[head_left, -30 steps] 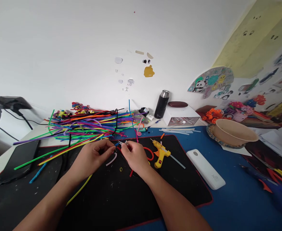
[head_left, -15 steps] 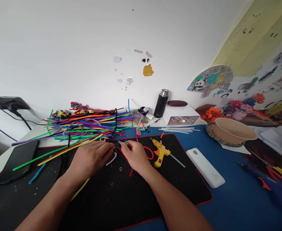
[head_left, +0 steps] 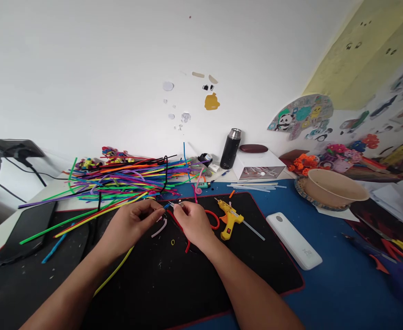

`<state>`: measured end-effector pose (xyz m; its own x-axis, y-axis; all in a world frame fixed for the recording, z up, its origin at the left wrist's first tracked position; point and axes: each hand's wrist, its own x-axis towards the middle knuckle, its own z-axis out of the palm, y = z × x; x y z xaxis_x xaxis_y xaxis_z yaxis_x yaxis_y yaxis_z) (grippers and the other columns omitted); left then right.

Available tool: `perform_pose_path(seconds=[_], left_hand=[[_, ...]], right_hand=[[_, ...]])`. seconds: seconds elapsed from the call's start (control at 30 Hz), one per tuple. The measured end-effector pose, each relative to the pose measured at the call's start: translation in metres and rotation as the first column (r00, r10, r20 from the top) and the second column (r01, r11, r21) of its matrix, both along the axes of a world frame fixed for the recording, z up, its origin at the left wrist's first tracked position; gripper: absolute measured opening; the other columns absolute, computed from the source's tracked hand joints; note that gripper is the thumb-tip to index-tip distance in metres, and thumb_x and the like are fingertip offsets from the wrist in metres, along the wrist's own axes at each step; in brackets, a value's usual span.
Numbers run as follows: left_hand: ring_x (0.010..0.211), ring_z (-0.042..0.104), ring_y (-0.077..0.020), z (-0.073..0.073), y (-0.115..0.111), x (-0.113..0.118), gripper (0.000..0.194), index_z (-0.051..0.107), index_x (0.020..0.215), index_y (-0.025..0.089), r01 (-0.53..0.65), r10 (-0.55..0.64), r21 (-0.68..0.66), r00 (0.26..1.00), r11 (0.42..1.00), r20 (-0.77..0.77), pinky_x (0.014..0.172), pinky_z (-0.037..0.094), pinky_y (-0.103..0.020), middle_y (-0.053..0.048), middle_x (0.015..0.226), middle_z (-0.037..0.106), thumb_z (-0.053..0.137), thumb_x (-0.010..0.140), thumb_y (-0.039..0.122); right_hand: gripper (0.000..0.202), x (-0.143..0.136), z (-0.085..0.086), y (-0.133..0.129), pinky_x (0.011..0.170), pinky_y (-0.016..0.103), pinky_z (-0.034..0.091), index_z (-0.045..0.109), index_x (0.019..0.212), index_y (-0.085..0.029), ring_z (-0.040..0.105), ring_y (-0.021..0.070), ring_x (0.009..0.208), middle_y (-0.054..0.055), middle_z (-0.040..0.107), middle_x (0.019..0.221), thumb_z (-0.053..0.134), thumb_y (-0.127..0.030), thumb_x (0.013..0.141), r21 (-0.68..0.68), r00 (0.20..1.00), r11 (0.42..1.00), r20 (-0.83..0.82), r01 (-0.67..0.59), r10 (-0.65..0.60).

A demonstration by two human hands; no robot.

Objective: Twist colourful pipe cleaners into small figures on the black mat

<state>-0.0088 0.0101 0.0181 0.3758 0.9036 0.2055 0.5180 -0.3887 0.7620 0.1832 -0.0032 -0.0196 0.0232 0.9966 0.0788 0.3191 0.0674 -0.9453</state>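
My left hand (head_left: 132,224) has its thumb and forefinger pinched on a short blue pipe cleaner piece (head_left: 166,206). Close by on the right, my right hand (head_left: 194,222) is closed on a small tool with a thin silvery tip (head_left: 171,203); the fingers cover most of it, so its kind is unclear. The tip points at the blue piece; whether they touch, I cannot tell. A red curved strip (head_left: 216,220) shows beside my right hand. A pale bent pipe cleaner piece (head_left: 160,229) lies between the hands. One yellow pipe cleaner (head_left: 113,275) passes under my left wrist.
A heap of colourful pipe cleaners (head_left: 129,176) spreads at the back left. Right of my hands lies a yellow glue gun (head_left: 230,220) on the black mat (head_left: 173,288), then a white power bank (head_left: 294,240). Behind stand a black flask (head_left: 230,151) and a beige bowl (head_left: 335,188).
My left hand's fingers have lifted and turned, so its pinch on the blue piece now shows. The yellow pipe cleaner under the wrist has shifted slightly. My right hand stays nearly still.
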Motion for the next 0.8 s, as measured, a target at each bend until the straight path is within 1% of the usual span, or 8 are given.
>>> perform_pose_path(seconds=[0.07,0.13,0.27,0.37,0.43,0.57,0.63,0.8], left_hand=[[0.064,0.058,-0.0162,0.0026,0.0015,0.0009,0.041,0.074,0.082,0.02,0.039,-0.02,-0.181,0.994,0.983,0.105,0.058,0.043,-0.025,-0.002,0.074,0.07,0.065,0.092,0.058],[0.059,0.05,-0.0139,0.0045,0.0031,0.0015,0.044,0.074,0.079,0.018,0.073,-0.022,-0.3,0.985,0.951,0.17,0.054,0.038,-0.024,0.0,0.067,0.063,0.07,0.087,0.061],[0.054,0.041,-0.0108,0.0057,0.0045,0.002,0.049,0.074,0.079,0.016,0.123,-0.024,-0.419,0.972,0.9,0.234,0.051,0.031,-0.023,0.002,0.061,0.056,0.075,0.081,0.065],[0.054,0.039,-0.0102,0.0043,0.0045,0.0024,0.051,0.073,0.077,0.016,0.109,0.015,-0.426,0.961,0.898,0.278,0.051,0.029,-0.023,0.002,0.061,0.053,0.078,0.078,0.067],[0.055,0.039,-0.01,0.0031,0.0045,0.0029,0.052,0.071,0.076,0.016,0.084,0.061,-0.419,0.945,0.904,0.321,0.052,0.029,-0.023,0.003,0.062,0.052,0.079,0.077,0.068],[0.057,0.039,-0.0103,0.002,0.0041,0.0036,0.053,0.069,0.076,0.017,0.054,0.115,-0.406,0.918,0.912,0.38,0.052,0.03,-0.023,0.003,0.064,0.052,0.08,0.076,0.069],[0.057,0.039,-0.0104,0.0022,0.0036,0.0034,0.053,0.07,0.077,0.017,0.055,0.113,-0.398,0.915,0.916,0.387,0.052,0.03,-0.023,0.003,0.065,0.052,0.08,0.076,0.069],[0.056,0.037,-0.0103,0.002,0.0036,0.002,0.052,0.069,0.078,0.017,0.075,0.084,-0.381,0.92,0.921,0.384,0.052,0.029,-0.023,0.004,0.063,0.049,0.077,0.08,0.068]], right_hand=[[0.042,-0.0001,0.0003,0.0,0.054,0.03,0.023,0.041,0.06,-0.023,0.038,0.0132,0.055,-0.005,0.042,0.056,0.055,-0.043,0.094,0.013,1.0,1.0,0.003,0.005,-0.005],[0.041,-0.0002,0.0008,0.0003,0.054,0.029,0.023,0.041,0.06,-0.023,0.039,0.0132,0.056,-0.005,0.042,0.056,0.055,-0.042,0.094,0.023,1.0,1.0,0.002,0.001,-0.001],[0.04,0.0006,0.001,0.0016,0.055,0.029,0.023,0.042,0.06,-0.022,0.038,0.0131,0.056,-0.006,0.041,0.056,0.055,-0.041,0.093,0.034,1.0,0.999,-0.012,0.016,-0.015],[0.043,0.0014,-0.0005,0.0022,0.055,0.029,0.023,0.041,0.06,-0.022,0.037,0.0127,0.057,-0.006,0.04,0.057,0.057,-0.043,0.094,0.035,0.997,0.999,-0.068,0.025,-0.022],[0.044,0.0015,-0.0015,0.0021,0.054,0.028,0.024,0.042,0.062,-0.023,0.035,0.0121,0.055,-0.006,0.038,0.057,0.057,-0.048,0.095,0.012,0.983,1.0,-0.183,-0.029,0.031],[0.047,0.0009,-0.0012,0.0013,0.05,0.027,0.02,0.048,0.07,-0.022,0.027,0.0095,0.05,-0.009,0.035,0.059,0.061,-0.061,0.093,-0.039,0.836,0.961,-0.505,-0.272,0.216],[0.048,0.0004,-0.0005,0.0011,0.049,0.026,0.017,0.05,0.074,-0.022,0.025,0.0083,0.049,-0.009,0.035,0.059,0.067,-0.064,0.09,-0.038,0.77,0.939,-0.584,-0.342,0.257],[0.046,-0.0009,-0.0003,0.0024,0.047,0.025,0.018,0.051,0.081,-0.022,0.026,0.0066,0.049,-0.01,0.038,0.064,0.078,-0.059,0.084,-0.017,0.749,0.954,-0.624,-0.299,0.224]])
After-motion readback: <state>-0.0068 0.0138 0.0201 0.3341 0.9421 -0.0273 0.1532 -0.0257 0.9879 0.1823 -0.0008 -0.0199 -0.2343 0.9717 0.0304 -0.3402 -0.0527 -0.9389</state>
